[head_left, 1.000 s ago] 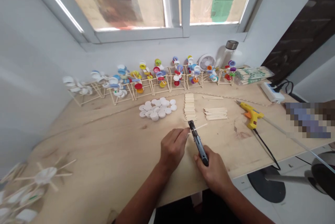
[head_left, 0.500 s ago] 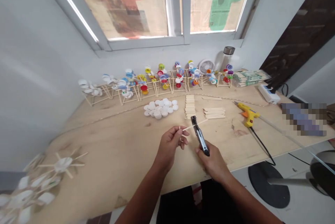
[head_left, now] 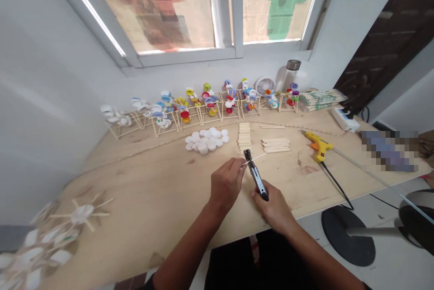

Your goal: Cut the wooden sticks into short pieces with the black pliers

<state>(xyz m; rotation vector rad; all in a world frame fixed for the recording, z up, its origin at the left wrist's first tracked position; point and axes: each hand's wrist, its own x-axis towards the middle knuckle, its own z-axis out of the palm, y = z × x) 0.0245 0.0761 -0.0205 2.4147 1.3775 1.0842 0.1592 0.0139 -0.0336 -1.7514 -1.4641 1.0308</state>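
My right hand (head_left: 275,204) is wrapped round the handles of a pair of pliers (head_left: 257,177), jaws pointing away from me. A thin wooden stick (head_left: 258,158) crosses at the jaws. My left hand (head_left: 228,180) pinches the stick's left end, its fingertips close beside the pliers' head. Just beyond the jaws lies a stack of short sticks (head_left: 244,136). To its right is a pile of longer sticks (head_left: 275,145), with a couple of single sticks (head_left: 272,127) behind. White bottle caps (head_left: 206,140) are heaped to the left.
Several stick frames with coloured caps (head_left: 185,116) line the wall. A yellow glue gun (head_left: 318,145) with a black cord lies right, near a power strip (head_left: 345,119). A spoked stick wheel (head_left: 82,214) lies left. A fan (head_left: 265,86) and a flask (head_left: 292,73) stand behind.
My left hand has turned over and moved right along the stick, closer to the pliers. Its fingers are now gathered in. The view has shifted slightly.
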